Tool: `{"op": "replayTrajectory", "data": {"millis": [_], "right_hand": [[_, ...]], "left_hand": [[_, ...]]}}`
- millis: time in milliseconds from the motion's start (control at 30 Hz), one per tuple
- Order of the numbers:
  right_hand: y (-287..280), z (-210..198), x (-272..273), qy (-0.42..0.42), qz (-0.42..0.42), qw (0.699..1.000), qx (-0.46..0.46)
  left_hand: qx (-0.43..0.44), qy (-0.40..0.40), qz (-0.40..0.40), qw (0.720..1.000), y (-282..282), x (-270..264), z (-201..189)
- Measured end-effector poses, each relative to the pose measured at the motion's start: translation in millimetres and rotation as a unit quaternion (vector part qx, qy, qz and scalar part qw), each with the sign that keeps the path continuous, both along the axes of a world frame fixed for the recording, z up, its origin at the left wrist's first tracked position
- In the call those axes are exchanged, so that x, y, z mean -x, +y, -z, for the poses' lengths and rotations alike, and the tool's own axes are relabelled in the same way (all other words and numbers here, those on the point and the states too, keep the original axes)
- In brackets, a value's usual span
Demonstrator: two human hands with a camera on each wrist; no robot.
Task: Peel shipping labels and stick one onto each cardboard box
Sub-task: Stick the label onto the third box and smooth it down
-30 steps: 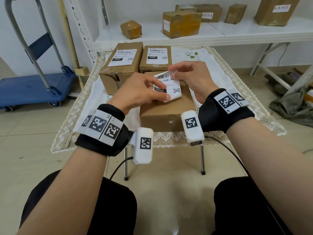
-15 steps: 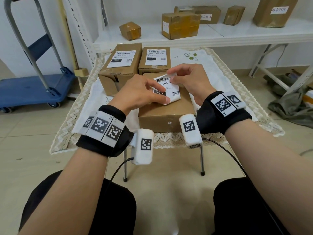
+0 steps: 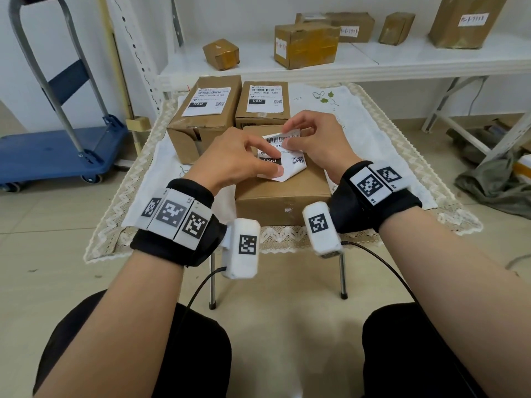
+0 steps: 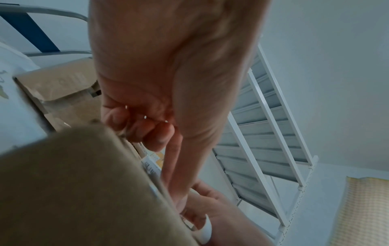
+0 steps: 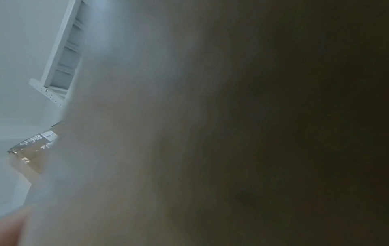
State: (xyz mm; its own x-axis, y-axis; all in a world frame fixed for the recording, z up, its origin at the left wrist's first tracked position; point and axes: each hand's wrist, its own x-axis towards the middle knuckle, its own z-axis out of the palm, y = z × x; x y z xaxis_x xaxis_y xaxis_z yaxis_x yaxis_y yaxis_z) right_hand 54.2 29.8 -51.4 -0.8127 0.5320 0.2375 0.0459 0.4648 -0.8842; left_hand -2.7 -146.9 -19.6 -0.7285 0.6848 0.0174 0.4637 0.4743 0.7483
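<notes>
We hold the shipping label (image 3: 283, 159) just above the centre of the head view, over the top of the nearest cardboard box (image 3: 283, 193), likely so it can go straight down once freed; its lower corner curls up. Our left hand (image 3: 232, 160) pinches its lower edge and our right hand (image 3: 316, 139) pinches the upper edge, probably working the backing apart. Two labelled boxes (image 3: 238, 101) sit behind, higher in the frame, on the cloth-covered table (image 3: 373, 133), seemingly set aside as finished
</notes>
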Motion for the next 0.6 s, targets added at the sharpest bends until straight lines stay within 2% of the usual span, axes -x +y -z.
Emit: {"op": "replayTrajectory", "data": {"millis": [300,400,600], "right_hand": [[6.4,-2.8,-17.8,-0.015,-0.030,0.999,-0.015],[6.9,1.5,-21.2,-0.022,-0.034,0.998,-0.050],[2.7,-1.8,-33.1,-0.107,-0.048,0.992,-0.042]], "left_hand": [[0.027,-0.014,0.015,0.999,-5.9,14.4,-4.4],[0.041,-0.011,0.024,0.999,-4.9,16.7,-3.6],[0.035,0.010,0.017,0.999,0.8,15.8,1.5]]}}
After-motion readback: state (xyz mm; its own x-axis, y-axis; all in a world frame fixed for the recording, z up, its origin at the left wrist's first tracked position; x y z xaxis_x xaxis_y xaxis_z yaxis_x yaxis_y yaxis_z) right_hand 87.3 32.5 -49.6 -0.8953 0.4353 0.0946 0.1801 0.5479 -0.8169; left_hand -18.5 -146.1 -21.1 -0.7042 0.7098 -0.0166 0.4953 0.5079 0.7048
